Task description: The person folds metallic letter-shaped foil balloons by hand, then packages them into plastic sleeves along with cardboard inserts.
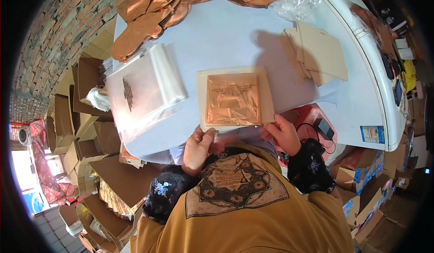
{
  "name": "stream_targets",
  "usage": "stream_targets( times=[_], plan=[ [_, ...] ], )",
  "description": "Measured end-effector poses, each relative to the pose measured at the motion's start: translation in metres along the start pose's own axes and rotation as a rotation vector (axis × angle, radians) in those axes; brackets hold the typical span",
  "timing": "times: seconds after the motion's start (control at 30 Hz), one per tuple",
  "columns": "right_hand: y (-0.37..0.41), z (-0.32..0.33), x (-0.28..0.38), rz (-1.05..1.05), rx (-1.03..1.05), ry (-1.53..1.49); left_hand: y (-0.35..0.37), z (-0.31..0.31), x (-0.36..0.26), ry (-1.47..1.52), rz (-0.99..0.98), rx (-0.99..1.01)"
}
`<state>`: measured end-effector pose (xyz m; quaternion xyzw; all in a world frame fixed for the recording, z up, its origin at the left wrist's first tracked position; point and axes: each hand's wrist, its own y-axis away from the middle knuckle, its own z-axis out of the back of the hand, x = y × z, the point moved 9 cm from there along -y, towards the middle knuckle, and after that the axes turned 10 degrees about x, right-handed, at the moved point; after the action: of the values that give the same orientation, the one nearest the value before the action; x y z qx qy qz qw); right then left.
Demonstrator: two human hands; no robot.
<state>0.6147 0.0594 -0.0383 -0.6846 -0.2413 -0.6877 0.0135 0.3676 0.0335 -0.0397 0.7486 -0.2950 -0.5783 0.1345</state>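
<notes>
On the pale table cloth (212,31) lies a flat cardboard square (202,83), and a copper-coloured packet in clear printed plastic (233,100) rests on top of it. My left hand (198,146) pinches the near left edge, thumb and fingers pressed together at the plastic. At the near right corner, my right hand (284,133) also has its fingers closed on the edge. To the left lies a stack of clear plastic bags (140,90) with dark print. Several loose cardboard sheets (323,51) lie at the right, partly in shadow.
Copper foil pieces (158,8) and crumpled clear plastic (298,4) lie along the far edge. Open cardboard boxes (117,176) stand at the left below the table. A red stool (312,117) with a black adapter is near my right hand, beside a white appliance (352,94).
</notes>
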Motion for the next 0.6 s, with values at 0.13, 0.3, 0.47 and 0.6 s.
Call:
stream_targets(
  times=[0.13, 0.3, 0.47, 0.6],
  plan=[
    [-0.003, 0.001, -0.003, -0.067, -0.033, -0.023, 0.000, 0.001, -0.002, -0.023, 0.054, -0.029],
    [-0.014, 0.004, 0.010, -0.090, -0.090, 0.069, -0.006, 0.000, -0.014, -0.073, 0.036, -0.054],
    [-0.042, 0.010, 0.036, -0.177, -0.061, 0.159, -0.022, 0.012, -0.037, -0.328, -0.006, -0.113],
    [-0.061, 0.016, 0.054, -0.192, -0.033, 0.313, -0.012, 0.017, -0.083, -1.071, -0.206, -0.408]
  ],
)
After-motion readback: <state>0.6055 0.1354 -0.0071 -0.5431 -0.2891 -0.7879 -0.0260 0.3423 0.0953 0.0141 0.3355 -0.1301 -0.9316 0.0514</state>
